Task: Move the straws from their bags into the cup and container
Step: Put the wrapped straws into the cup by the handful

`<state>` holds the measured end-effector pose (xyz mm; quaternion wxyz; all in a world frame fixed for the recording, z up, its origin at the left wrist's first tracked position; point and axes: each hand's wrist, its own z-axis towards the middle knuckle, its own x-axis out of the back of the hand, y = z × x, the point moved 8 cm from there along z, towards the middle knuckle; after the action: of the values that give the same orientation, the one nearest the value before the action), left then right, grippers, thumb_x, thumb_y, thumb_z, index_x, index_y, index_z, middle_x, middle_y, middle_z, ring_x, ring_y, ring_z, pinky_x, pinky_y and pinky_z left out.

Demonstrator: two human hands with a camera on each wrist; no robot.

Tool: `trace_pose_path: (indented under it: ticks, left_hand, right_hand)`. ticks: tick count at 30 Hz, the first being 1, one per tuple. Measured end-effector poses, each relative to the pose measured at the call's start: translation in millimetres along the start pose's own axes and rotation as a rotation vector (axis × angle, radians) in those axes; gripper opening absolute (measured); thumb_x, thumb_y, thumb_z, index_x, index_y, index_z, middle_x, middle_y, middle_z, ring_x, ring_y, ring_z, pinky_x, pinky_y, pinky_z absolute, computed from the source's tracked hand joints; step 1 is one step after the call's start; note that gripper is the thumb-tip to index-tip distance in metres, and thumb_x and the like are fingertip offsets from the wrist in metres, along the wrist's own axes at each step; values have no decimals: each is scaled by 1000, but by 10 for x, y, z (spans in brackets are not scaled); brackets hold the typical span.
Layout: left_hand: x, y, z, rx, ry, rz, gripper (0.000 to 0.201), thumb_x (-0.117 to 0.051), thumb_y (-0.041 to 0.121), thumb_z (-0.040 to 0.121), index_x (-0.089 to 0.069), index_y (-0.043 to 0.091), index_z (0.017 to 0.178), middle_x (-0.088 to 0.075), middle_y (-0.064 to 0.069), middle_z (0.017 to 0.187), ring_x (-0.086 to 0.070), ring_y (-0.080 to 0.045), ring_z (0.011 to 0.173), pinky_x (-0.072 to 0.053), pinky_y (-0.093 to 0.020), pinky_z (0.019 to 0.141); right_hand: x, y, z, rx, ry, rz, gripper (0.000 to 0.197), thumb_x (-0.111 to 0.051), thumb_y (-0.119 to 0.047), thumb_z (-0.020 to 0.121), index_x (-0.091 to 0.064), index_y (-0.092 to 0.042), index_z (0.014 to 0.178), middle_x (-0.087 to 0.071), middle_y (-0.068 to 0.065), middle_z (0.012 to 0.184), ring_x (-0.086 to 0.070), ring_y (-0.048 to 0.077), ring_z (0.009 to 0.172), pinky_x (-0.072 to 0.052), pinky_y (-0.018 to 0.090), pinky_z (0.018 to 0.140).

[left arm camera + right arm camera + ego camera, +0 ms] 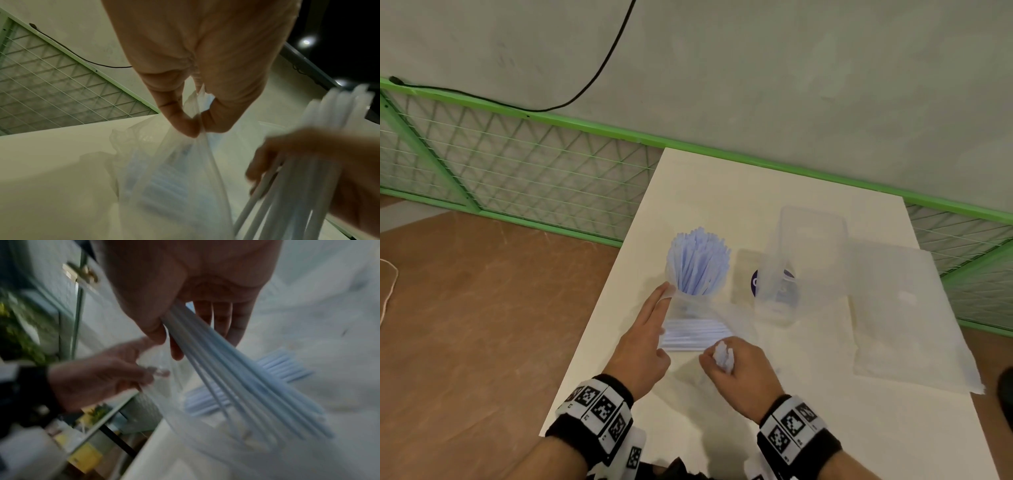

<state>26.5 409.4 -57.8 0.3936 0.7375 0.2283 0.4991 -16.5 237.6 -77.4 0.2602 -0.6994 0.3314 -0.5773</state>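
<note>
Nearest the head cam, both wrists w/ black bands and checkered marker tags, hands working over the cream-white tabletop (825,428). Right hand (736,370) is closed round a small bundle of thin pale-blue plastic straws (236,369), thumb against fingers near one end, the rest fanning out loose. Left hand (643,339) pinches the mouth edge of the thin clear plastic bag (174,170) between thumb and forefinger (180,125), other fingers stretched out twd the cup. More pale-blue straws lie flat inside that bag (695,337), just in front of the clear plastic cup (697,301), which already stands packed w/ upright straws. Tall clear rectangular plastic container (804,250) sits right of the cup, looks empty, though hard to tell through the clear walls; a flat clear bag (904,315) lies further right. Handling, my guess: straws v. light, smooth, slippery, slightly bendy, and crush if squeezed hard, so grip mid-length or near one end w/ a full wrap, firm but not tight, else they'll splay and slip. Bag is limp and clingy, so best held at the rim to keep the mouth open.
</note>
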Motion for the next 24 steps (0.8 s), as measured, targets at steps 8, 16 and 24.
trace_pose_path:
  ticks: [8, 16, 24]
  left_hand:
    - [-77, -62, 0, 31, -8, -16, 102, -52, -12, 75, -12, 44, 150, 5, 44, 149, -57, -2, 98, -46, -6, 67]
    - [-94, -108, -57, 43, -3, -42, 100, -51, -12, 75, -14, 42, 151, 3, 43, 151, -56, -3, 100, -44, -4, 67]
    - [-58, -130, -123, 52, 24, -51, 101, -51, -13, 74, -15, 40, 152, 4, 44, 149, -52, 2, 103, -40, 1, 71]
  right_hand:
    - [599, -531, 160, -7, 25, 160, 24, -66, -35, 81, -71, -16, 66, -72, -1, 69, -69, 12, 69, -56, 36, 74]
    - [1366, -1288, 651, 111, 307, 473, 13, -70, -27, 84, -76, -21, 73, -76, 1, 81, -72, 21, 83, -58, 51, 78]
    - [1194, -1262, 897, 125, 334, 191, 25, -67, -31, 87, -73, -12, 71, -73, 5, 75, -67, 17, 72, -55, 39, 73]
